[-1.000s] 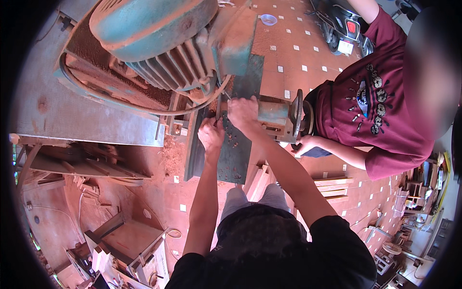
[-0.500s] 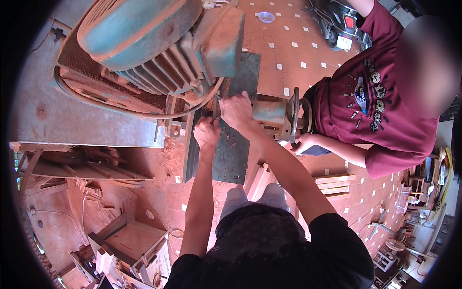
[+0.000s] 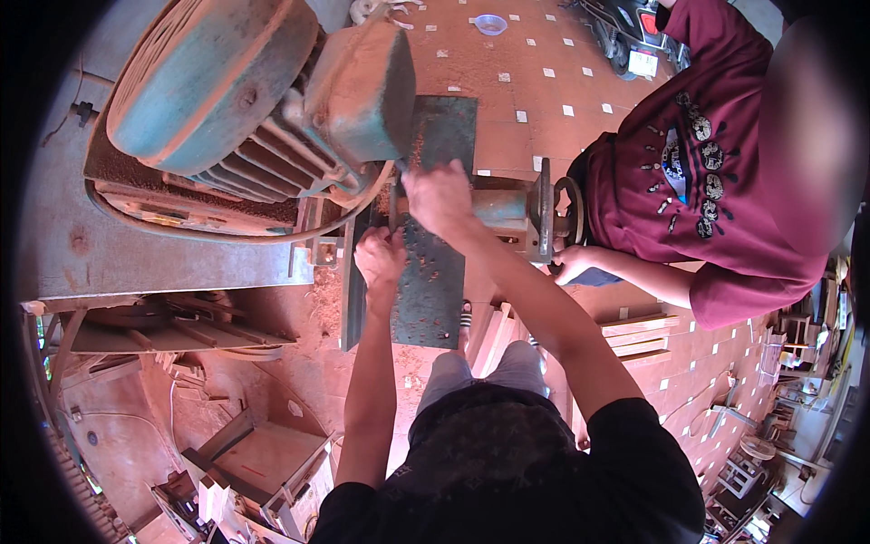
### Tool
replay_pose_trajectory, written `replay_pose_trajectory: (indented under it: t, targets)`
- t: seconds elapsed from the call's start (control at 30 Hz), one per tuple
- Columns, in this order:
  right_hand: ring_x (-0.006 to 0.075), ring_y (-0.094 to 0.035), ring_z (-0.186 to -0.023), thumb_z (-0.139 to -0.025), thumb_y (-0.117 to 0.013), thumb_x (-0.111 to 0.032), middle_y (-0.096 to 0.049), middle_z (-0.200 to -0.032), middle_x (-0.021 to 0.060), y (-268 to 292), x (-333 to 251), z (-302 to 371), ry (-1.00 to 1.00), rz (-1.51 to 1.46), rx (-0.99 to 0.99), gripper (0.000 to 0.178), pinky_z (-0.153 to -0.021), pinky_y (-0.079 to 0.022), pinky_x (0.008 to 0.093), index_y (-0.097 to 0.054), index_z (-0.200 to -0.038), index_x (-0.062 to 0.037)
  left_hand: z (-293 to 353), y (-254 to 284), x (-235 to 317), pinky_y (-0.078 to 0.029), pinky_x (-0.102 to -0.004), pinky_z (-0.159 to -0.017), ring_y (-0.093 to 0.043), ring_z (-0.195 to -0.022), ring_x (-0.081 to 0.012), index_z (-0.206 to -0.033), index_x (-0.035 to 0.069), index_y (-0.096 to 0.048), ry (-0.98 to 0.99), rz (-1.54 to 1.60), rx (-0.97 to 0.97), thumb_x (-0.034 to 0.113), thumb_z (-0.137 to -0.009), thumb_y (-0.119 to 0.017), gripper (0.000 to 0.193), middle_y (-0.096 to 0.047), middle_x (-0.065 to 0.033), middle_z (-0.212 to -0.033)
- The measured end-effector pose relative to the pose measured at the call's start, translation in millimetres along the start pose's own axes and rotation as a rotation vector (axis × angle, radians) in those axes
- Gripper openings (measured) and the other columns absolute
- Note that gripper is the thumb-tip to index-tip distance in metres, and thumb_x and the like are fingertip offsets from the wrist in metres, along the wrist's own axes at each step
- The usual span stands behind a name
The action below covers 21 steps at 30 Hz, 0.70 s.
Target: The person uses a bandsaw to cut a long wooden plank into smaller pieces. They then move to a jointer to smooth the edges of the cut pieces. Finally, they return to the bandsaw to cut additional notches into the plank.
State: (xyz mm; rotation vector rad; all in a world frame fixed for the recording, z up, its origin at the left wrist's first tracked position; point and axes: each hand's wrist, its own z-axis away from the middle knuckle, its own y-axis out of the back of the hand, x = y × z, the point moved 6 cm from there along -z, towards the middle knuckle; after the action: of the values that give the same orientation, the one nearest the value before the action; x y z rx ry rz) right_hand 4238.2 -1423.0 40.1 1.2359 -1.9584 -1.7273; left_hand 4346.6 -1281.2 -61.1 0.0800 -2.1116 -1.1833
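My left hand [image 3: 379, 257] is closed at the left edge of a dark green metal machine table [image 3: 437, 304], pinching a narrow piece that its fingers mostly hide. Farther up and to the right, my right hand [image 3: 439, 199] is also closed, over the table and beside the machine's cutting side. A thin wooden strip [image 3: 393, 207] seems to run between the two hands; its ends are hidden. Just left of my right hand looms the big dusty teal motor housing [image 3: 358, 95] of the woodworking machine.
A co-worker in a maroon shirt [image 3: 652, 181] stands at the right, one hand [image 3: 575, 263] by the machine's handwheel [image 3: 569, 213]. A grey metal surface [image 3: 163, 267] lies left. Wood lengths [image 3: 639, 335] are stacked on the tiled floor. Reddish sawdust [image 3: 322, 308] covers much around.
The view has shifted, so the motor housing sits farther left and lower. Both hands appear slightly farther left, still closed beside the machine's cutting side. The co-worker's hand stays by the handwheel.
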Motion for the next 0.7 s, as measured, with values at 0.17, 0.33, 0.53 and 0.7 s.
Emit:
replay_pose_trajectory:
  t: [0.17,0.33,0.53,0.7]
  targets:
    - [0.0311,-0.073,-0.079,-0.092,-0.067,-0.022,-0.074,-0.074,0.0135,-16,1,2,-0.026,-0.063,-0.014,0.020,-0.087,-0.044,0.0475,-0.079,-0.082,-0.0103,-2,-2,-4,-0.055,-0.0494,-0.064,-0.069,-0.069,-0.0411,-0.071,0.002,-0.069,-0.006,-0.010,-0.013,0.021,-0.081,-0.086,0.027,-0.067,-0.0187,-0.077]
    - [0.0321,-0.071,-0.076,-0.095,-0.066,-0.023,-0.072,-0.072,0.0148,-31,18,-1,0.066,0.015,-0.063,0.023,-0.085,-0.045,0.0468,-0.077,-0.079,-0.0099,-3,2,4,-0.056,-0.0494,-0.064,-0.070,-0.070,-0.0413,-0.074,0.003,-0.071,0.016,-0.035,-0.065,0.021,-0.081,-0.086,0.025,-0.068,-0.0184,-0.077]
    - [0.0346,-0.076,-0.085,-0.097,-0.063,-0.025,-0.076,-0.082,0.0163,-44,12,3,0.056,0.024,-0.229,0.025,-0.096,-0.049,0.0492,-0.080,-0.087,-0.0099,1,5,1,-0.058,-0.0508,-0.063,-0.072,-0.072,-0.0413,-0.074,0.004,-0.069,0.023,-0.051,-0.061,0.022,-0.082,-0.084,0.025,-0.071,-0.0179,-0.082]
    - [0.0355,-0.077,-0.094,-0.101,-0.058,-0.029,-0.078,-0.090,0.0159,-44,35,-25,-0.208,-0.011,-0.297,0.029,-0.104,-0.049,0.0514,-0.082,-0.096,-0.0141,1,3,3,-0.060,-0.0511,-0.064,-0.073,-0.073,-0.0414,-0.081,0.006,-0.069,0.077,-0.070,-0.043,0.025,-0.084,-0.084,0.024,-0.071,-0.0165,-0.082]
